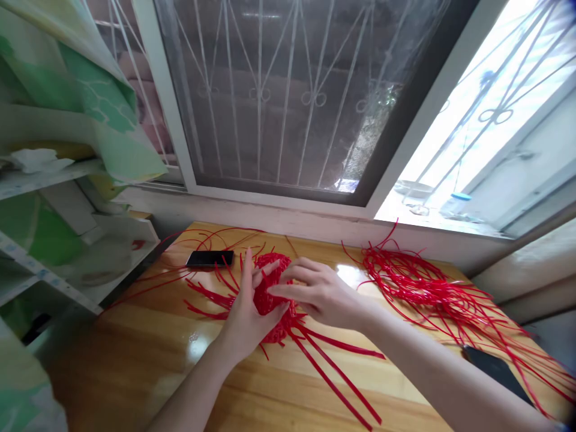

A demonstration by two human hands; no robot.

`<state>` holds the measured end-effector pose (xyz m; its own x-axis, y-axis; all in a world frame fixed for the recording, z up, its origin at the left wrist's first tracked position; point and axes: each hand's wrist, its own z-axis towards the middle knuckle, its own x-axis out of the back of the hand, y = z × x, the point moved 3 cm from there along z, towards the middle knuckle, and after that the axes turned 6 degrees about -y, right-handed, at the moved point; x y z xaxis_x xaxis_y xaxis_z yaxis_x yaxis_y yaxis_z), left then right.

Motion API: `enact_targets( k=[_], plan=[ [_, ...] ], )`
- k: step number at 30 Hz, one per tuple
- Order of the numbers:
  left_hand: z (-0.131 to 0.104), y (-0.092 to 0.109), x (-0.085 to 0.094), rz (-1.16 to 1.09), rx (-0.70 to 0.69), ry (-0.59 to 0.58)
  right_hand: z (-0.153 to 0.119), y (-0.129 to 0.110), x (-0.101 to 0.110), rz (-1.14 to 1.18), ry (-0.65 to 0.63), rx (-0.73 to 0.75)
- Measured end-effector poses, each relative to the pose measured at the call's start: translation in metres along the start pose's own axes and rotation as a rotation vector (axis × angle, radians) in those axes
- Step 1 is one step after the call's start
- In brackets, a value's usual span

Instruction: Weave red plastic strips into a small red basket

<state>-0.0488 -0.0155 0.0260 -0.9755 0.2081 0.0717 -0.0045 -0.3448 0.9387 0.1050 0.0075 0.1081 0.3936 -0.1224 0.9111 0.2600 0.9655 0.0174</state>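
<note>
A rounded piece woven from red plastic strips (279, 333) rests on the wooden table, with loose strip ends sticking out all around it. My left hand (245, 318) grips it from the left, thumb across its near face and index finger pointing up. From the right, my right hand (319, 291) has its fingers bent against the top of the weave, index fingertip pressed on it. Whether a single strip is pinched there is hidden. Two long strip ends (335, 378) trail toward the near right.
A loose heap of red strips (414, 282) lies on the table (180, 372) at the right, beside a dark flat object (495, 372). A black phone (210, 258) lies at the back left. Shelves (112, 258) stand left; a barred window (279, 108) is behind.
</note>
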Motion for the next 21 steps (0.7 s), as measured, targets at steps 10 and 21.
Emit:
enact_targets(
  k=[10,21],
  plan=[
    [-0.001,-0.005,0.002,0.058,0.029,-0.049,-0.004,0.003,-0.022,-0.238,0.207,0.210],
    [-0.011,-0.008,0.011,0.125,0.031,-0.194,-0.004,-0.003,-0.018,0.019,0.271,0.076]
  ],
)
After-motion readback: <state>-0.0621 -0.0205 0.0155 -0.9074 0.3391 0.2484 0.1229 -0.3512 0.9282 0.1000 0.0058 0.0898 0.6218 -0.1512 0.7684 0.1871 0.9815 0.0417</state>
